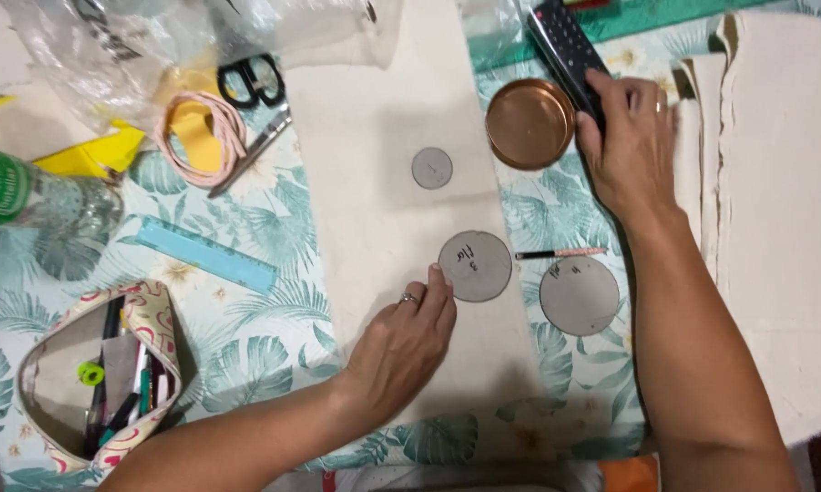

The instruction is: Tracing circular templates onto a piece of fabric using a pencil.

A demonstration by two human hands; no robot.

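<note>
My left hand [408,333] rests on a strip of cream fabric [383,118], its fingertips touching the edge of a grey cardboard disc [477,266]. A larger grey disc [579,294] lies to the right on the leaf-print cloth, and a small grey disc [431,168] sits higher on the fabric. A pencil [560,253] lies between the two bigger discs. My right hand [631,141] grips the lower end of a black remote control [563,46], beside a round copper lid [529,123].
Folded cream fabric [775,210] fills the right side. At left lie a blue ruler [205,254], an open pencil case [101,374], black-handled scissors [251,82], a coiled pink cord [201,137], a bottle [37,196] and plastic bags [110,46].
</note>
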